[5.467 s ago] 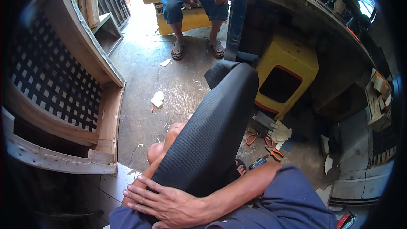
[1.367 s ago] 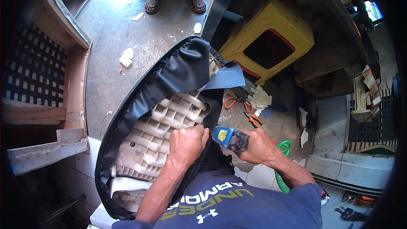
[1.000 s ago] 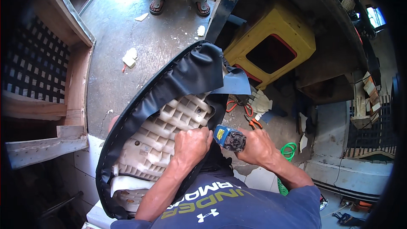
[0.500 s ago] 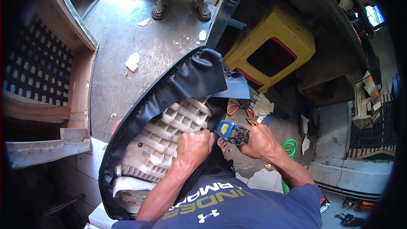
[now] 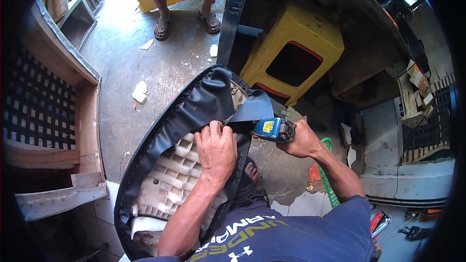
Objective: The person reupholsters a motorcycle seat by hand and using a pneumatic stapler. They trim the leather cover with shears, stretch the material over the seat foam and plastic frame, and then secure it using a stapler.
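Observation:
An upturned motorcycle seat lies across my lap, its pale ribbed plastic base facing up. Black textured vinyl cover is folded over the rim, with a dashed line of staples along the edge. My left hand rests over the base with its fingers bent onto the edge of the loose vinyl; the fingertips are partly hidden. In my right hand is a blue staple gun, its nose at the seat's right edge beside a grey-blue underside flap of the cover. A green coiled hose hangs below that hand.
A yellow plastic stool lies beyond the seat at right. Wooden frames with black webbing stand at left. Another person's sandalled feet are on the floor ahead, among foam scraps.
My left hand has gone from a fist at the seat's right edge to bent fingers farther up on the vinyl. The staple gun has moved up along the edge, and the view has shifted.

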The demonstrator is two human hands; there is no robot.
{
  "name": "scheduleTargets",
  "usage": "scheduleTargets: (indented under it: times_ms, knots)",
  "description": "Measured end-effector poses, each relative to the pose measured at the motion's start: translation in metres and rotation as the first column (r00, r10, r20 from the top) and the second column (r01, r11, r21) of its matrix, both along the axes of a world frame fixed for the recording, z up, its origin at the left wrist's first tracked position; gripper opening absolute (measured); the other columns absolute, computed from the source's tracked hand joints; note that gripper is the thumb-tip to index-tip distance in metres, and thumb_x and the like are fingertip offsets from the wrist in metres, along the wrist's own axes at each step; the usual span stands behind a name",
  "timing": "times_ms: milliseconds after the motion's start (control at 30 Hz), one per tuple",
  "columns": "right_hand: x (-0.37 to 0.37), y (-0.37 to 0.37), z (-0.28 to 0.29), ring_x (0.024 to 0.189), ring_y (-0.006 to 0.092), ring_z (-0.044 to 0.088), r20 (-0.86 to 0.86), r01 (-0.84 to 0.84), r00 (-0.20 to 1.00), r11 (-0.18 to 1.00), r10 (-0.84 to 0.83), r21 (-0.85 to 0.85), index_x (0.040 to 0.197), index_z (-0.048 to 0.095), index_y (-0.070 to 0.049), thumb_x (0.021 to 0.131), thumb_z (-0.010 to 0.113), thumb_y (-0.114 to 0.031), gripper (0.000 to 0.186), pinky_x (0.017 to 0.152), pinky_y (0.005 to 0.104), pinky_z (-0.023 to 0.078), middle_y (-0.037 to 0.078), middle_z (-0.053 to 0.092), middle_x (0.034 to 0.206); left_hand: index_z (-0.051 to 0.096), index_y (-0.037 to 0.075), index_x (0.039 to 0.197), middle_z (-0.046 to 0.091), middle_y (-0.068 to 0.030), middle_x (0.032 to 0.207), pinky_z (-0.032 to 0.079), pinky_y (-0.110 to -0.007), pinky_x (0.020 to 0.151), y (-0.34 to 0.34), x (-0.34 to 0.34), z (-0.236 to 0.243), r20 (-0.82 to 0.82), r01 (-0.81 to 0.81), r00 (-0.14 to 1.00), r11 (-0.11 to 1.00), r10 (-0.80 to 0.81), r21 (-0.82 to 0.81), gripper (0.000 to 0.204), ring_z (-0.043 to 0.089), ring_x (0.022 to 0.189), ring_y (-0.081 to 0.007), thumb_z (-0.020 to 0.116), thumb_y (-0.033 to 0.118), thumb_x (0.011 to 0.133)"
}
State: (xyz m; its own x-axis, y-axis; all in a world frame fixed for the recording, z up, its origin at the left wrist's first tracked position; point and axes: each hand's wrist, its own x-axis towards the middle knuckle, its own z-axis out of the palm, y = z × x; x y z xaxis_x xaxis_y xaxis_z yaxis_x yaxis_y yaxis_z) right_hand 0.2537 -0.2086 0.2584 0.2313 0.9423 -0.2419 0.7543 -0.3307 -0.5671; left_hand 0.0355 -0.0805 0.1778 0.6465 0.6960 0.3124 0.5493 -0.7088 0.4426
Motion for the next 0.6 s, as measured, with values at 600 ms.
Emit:
scheduleTargets:
  times_ms: [600]
  knots:
    - [0.007, 0.026, 0.008, 0.074, 0.0449, 0.072, -0.089, 0.052, 0.993, 0.963, -0.078, -0.263, 0.087, 0.071, 0.005, 0.079, 0.072, -0.020, 0.026, 0.069, 0.0486, 0.056, 0.029, 0.069, 0.074, 0.070, 0.007, 0.094, 0.060, -0.0144, 0.109, 0.042, -0.051, 0.089, 0.000, 0.003, -0.003, 0.052, 0.018, 0.999, 0.999, -0.016, -0.039, 0.016, 0.066, 0.097, -0.0309, 0.078, 0.019, 0.087]
